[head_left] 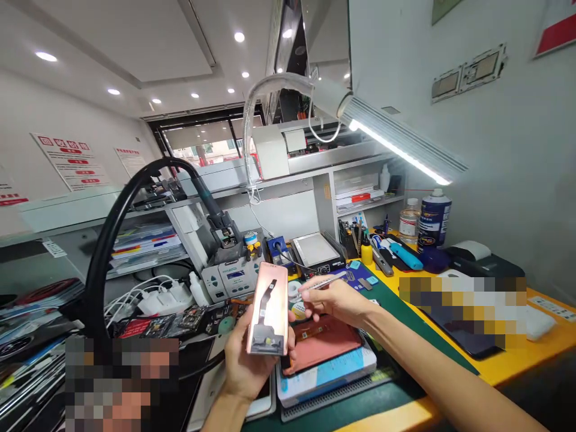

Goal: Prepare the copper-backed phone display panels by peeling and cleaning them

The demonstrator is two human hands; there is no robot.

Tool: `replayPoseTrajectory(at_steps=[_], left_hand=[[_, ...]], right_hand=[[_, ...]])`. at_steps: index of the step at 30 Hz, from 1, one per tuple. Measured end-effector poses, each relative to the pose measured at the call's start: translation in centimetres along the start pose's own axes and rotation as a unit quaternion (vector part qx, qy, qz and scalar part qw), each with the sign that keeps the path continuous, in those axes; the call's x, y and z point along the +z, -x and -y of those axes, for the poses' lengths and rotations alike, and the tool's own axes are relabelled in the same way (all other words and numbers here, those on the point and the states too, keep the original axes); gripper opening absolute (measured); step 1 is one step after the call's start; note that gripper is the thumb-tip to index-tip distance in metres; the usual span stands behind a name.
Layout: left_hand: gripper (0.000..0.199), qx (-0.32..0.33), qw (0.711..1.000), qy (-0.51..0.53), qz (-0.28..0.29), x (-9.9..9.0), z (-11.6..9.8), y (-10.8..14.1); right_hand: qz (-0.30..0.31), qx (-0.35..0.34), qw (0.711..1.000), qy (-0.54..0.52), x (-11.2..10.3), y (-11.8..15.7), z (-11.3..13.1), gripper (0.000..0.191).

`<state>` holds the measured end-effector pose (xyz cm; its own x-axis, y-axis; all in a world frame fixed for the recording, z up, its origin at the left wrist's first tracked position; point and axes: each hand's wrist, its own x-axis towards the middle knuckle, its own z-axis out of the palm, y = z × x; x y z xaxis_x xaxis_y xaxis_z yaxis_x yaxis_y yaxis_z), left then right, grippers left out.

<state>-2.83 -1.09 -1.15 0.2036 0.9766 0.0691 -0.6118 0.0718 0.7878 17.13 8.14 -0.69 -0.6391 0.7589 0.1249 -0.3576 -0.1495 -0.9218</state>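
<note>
My left hand [239, 363] is closed around a phone screen panel [278, 294], holding it tilted up with its copper-pink back facing me. A black flex cable [267, 302] runs down that back to a dark strip at the lower end. Just right of the panel, my right hand [335, 301] pinches slim silver tweezers [332, 279]; their tip is too small to make out. Beneath both hands, a reddish phone-sized panel [328, 351] with an orange flex piece lies on a blue-and-white box [330, 379]. The box rests on a spiral notebook [342, 396].
A green mat [405, 342] covers part of the yellow bench [499, 375]. A bright lamp [400, 135] hangs above. At left stand a black flexible hose [96, 252] and a grey soldering station [236, 276]. A spray can [434, 219] and a dark phone [463, 324] are at right.
</note>
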Motion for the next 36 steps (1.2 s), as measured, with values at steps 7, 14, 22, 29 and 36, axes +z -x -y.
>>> replayPoseTrajectory(at_steps=[7, 14, 22, 29, 36], left_hand=[[0.049, 0.004, 0.994, 0.110, -0.023, 0.8, -0.9, -0.6], [0.047, 0.008, 0.987, 0.152, -0.040, 1.0, -3.5, -2.3], [0.047, 0.022, 0.992, 0.115, -0.049, 1.7, -2.9, -4.4], [0.053, 0.009, 0.994, 0.094, -0.047, 0.9, -2.3, -3.4], [0.051, 0.037, 0.994, 0.071, -0.077, 1.4, -2.6, -2.8]], right_hand=[[-0.072, -0.009, 0.996, 0.042, 0.5, 0.0, -0.8, 0.022], [-0.099, -0.045, 0.991, 0.080, 1.5, 0.4, 0.9, 0.028], [-0.089, -0.151, 0.955, 0.237, 4.2, 1.4, 2.3, 0.023], [-0.027, -0.300, 0.874, 0.382, 4.6, 4.1, 0.0, 0.019], [0.001, -0.307, 0.867, 0.394, 5.2, 4.4, -0.5, 0.032]])
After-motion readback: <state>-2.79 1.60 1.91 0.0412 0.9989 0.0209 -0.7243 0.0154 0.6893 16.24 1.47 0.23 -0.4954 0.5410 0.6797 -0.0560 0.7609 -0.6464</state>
